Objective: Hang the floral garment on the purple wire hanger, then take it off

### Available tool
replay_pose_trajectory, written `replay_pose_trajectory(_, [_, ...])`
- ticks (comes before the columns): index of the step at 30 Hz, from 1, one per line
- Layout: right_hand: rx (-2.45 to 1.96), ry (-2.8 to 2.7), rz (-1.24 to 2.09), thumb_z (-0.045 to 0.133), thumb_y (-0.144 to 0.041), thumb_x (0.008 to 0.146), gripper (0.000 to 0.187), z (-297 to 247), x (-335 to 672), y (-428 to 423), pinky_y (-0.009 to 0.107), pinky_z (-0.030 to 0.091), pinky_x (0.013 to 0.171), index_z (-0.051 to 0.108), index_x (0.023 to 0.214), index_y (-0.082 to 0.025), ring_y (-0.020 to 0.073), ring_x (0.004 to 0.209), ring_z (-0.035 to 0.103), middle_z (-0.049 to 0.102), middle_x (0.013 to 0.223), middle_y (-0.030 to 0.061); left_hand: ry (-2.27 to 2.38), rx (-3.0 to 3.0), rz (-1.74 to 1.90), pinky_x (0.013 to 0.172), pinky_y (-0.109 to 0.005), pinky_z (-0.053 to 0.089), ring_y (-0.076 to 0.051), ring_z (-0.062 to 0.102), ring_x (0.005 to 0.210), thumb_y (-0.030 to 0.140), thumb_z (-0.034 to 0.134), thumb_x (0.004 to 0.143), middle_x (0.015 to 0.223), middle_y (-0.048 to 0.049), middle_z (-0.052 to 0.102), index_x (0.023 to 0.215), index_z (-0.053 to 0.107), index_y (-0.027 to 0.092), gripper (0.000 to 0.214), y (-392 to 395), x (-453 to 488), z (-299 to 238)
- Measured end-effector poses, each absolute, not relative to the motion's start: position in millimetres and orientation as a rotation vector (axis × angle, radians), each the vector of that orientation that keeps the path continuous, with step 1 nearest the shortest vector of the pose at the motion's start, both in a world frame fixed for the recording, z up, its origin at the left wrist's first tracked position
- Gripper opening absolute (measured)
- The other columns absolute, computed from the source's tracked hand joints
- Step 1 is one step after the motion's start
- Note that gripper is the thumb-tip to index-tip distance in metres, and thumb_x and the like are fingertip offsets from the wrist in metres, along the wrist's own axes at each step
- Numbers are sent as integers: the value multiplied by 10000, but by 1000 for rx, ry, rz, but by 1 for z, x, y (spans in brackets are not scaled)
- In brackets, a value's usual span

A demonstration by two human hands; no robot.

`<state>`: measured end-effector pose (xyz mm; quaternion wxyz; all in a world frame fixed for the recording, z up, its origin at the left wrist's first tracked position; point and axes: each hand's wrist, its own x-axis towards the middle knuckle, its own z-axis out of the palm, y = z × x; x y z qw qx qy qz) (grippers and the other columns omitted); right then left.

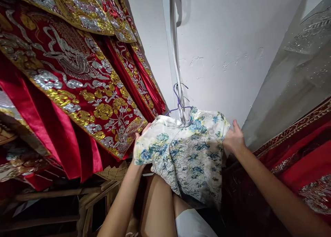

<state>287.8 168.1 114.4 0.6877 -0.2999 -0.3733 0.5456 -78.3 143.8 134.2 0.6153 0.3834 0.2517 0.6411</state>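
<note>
A white dress with blue flower print (186, 154) hangs on a purple wire hanger (179, 101) against a white wall. My left hand (141, 132) grips the dress's left sleeve, most of its fingers hidden behind the cloth. My right hand (234, 138) is closed on the right sleeve edge, thumb on top. Both arms reach up from the bottom of the view, and the dress hangs down between them over my legs.
Red garments with gold and silver embroidery (74, 78) hang close on the left. More red embroidered cloth under clear plastic (302, 151) hangs on the right. A wooden frame (90, 199) stands low at the left. The white wall (222, 51) is straight ahead.
</note>
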Motion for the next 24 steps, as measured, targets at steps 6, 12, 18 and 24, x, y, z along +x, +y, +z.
replay_pose_trajectory(6, [-606, -871, 1129, 694, -529, 863, 307, 185, 289, 199, 467, 632, 921, 725, 956, -238, 301, 1062, 749, 786, 929, 63, 928, 1405, 1308, 1145, -506, 452, -393, 526, 1393, 605, 714, 838, 1472, -122, 611, 1460, 586, 226, 740, 121, -89, 204])
replay_pose_trajectory(12, [-430, -1359, 1199, 590, -620, 944, 439, 226, 237, 130, 392, 624, 903, 708, 1210, -292, 242, 1081, 732, 752, 1106, 47, 1220, 1988, 1127, 1054, -442, 500, -311, 676, 1112, 430, 648, 895, 1181, -103, 755, 1165, 749, 195, 371, 136, -84, 197])
replay_pose_trajectory(18, [14, -2453, 1628, 883, -487, 710, 690, 205, 205, 44, 329, 527, 1051, 716, 1288, -149, 282, 1169, 709, 741, 1270, 125, 1407, 1732, 1802, 1059, -445, 469, -294, 624, 1170, 254, 490, 800, 1133, -106, 703, 843, 659, 203, 181, 150, -71, 136])
replay_pose_trajectory(24, [-831, -2477, 538, 735, -207, 815, 863, 177, 191, 84, 575, 254, 1259, 384, 1603, -179, 354, 1530, 351, 425, 1629, 176, 860, 1349, 1761, 804, -336, 541, -187, 660, 844, 166, 559, 658, 1191, -62, 665, 915, 590, 216, 265, 129, -30, 149])
